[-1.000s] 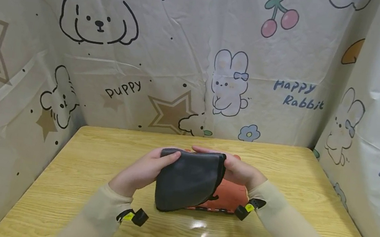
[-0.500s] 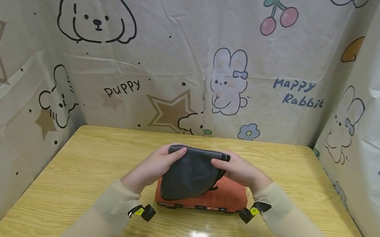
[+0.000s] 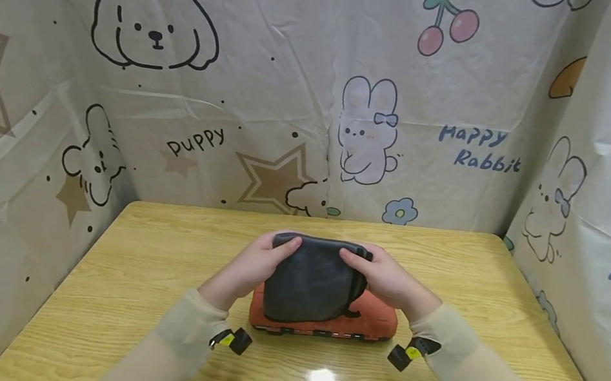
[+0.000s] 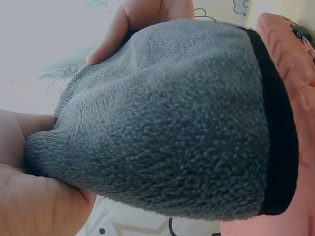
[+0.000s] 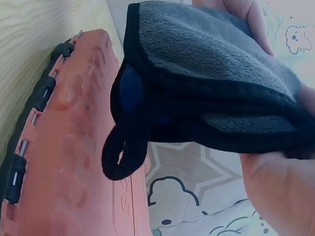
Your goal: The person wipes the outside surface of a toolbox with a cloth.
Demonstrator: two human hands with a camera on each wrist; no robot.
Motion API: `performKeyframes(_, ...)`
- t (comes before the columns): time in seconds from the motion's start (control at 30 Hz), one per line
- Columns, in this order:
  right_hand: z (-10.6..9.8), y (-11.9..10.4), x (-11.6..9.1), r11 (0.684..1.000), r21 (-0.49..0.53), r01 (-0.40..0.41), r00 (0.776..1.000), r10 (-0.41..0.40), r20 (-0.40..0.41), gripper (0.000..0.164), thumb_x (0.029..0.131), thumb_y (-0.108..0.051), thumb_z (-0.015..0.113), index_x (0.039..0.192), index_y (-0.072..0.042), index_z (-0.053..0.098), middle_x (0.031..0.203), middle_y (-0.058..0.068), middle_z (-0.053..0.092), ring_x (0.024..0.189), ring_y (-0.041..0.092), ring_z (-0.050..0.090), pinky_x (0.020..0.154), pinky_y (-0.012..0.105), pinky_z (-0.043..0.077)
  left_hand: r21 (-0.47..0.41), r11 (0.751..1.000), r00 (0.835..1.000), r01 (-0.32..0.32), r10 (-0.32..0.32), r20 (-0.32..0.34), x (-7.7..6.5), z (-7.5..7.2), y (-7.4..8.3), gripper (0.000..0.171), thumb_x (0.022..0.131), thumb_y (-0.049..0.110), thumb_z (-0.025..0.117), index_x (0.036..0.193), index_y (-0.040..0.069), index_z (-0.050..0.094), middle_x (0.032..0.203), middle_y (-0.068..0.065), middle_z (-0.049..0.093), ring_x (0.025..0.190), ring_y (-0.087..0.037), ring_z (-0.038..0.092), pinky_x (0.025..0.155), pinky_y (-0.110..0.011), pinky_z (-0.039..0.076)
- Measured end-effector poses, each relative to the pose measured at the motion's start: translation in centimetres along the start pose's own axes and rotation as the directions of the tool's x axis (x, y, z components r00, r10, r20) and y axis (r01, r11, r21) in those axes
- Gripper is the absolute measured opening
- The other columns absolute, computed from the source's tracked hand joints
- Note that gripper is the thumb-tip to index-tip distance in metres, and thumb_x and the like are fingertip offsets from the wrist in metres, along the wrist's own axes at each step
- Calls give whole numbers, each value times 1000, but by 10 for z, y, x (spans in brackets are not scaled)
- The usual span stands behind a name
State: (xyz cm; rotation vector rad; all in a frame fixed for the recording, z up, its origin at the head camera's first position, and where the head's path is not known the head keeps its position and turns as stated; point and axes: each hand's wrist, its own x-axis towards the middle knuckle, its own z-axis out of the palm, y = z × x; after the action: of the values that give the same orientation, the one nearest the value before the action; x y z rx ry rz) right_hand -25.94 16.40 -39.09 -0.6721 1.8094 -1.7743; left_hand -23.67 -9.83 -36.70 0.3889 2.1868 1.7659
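A folded dark grey towel with a plush surface and black edging hangs over the orange-red case. My left hand pinches its upper left corner, thumb on the near face. At the upper right corner my right hand pinches it likewise. In the right wrist view a black hanging loop dangles from the towel's edge, and a bit of blue shows between the layers. The fingers behind the towel are hidden in the head view.
The case lies on the wood-grain table, its black-hinged edge towards me. Behind and at both sides stand cloth walls printed with cartoons. Each wrist carries a small black camera.
The towel has moved slightly right and been drawn up, with more of the case showing below it. The right thumb has come round onto the towel's near face.
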Motion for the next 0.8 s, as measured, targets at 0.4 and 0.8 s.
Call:
performKeyframes(0.4,5,-2,-10,1000,7,-5,997,6,-81,46,108,-24,56,135,13,56,109,1,74,98,14,74,90,32,61,23,1000,1000,11,-11,-3,0,8,8,37,111,27,47,128,-2,63,119,-18,69,104,-19,69,99,-44,56)
performKeyframes(0.8,6,-6,-31,1000,9,-1,981,3,-195,43,109,-29,54,132,7,56,113,2,70,100,15,74,88,33,62,-70,997,999,-36,38,27,16,11,6,32,110,25,51,118,-4,64,102,-6,70,91,-14,68,87,-34,59)
